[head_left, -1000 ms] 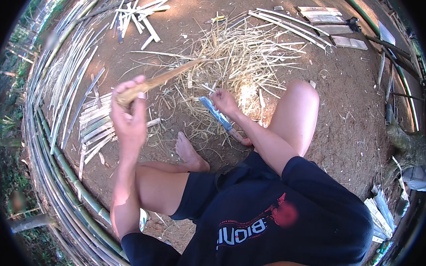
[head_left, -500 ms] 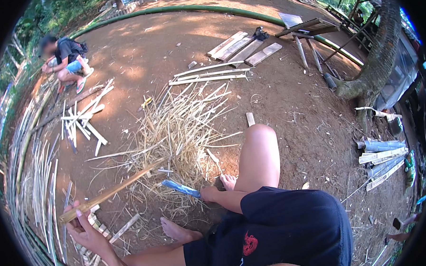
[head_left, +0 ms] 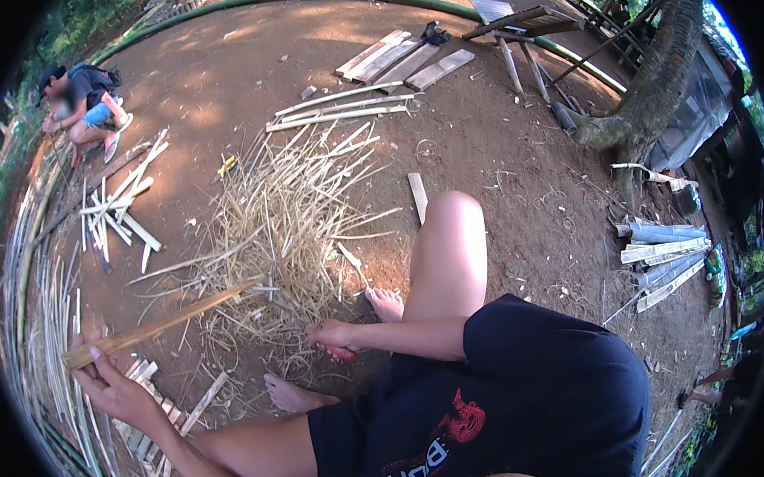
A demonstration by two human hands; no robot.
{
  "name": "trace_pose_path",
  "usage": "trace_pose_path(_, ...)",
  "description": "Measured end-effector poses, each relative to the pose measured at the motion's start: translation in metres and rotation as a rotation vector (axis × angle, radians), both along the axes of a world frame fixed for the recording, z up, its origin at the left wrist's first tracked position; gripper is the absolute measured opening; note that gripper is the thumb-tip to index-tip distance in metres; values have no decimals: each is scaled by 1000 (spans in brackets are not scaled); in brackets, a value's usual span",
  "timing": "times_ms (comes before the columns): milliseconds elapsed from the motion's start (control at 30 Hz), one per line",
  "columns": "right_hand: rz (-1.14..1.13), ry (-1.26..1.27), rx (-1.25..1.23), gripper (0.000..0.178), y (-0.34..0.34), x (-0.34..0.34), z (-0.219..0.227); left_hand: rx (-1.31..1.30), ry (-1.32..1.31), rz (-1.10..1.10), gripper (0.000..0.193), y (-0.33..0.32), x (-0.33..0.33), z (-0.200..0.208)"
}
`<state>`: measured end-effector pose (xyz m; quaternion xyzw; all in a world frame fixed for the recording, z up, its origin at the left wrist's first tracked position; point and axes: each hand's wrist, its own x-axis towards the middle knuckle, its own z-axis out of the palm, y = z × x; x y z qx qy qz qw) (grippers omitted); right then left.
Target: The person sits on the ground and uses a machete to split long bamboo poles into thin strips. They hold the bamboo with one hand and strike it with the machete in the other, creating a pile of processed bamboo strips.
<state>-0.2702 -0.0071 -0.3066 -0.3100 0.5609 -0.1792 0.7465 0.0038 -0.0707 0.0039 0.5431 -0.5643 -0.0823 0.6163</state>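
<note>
While the person squats beside the heap of pale bamboo shavings, the left hand grips a long split bamboo strip, its tip over the heap; the right hand, below the heap, is clenched on a red-handled tool.

A single fisheye view from the head looks steeply down over the seated person's lap onto the dirt ground, close to the knee at centre, a tree trunk at two o'clock.
</note>
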Motion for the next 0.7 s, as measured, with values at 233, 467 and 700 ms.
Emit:
trace_pose_path(233, -430, -274, 173, 17, 77, -19, 102, -58, -133, -15, 28, 12, -16, 18)
trace_pose_path(467, -244, -118, -315, 28, 83, -11, 125, -88, -140, 27, 23, 42, -27, 25)
trace_pose_path(700, -61, 80, -539, 29, 56, -11, 125, 83, 165, -219, 25, 59, -8, 8)
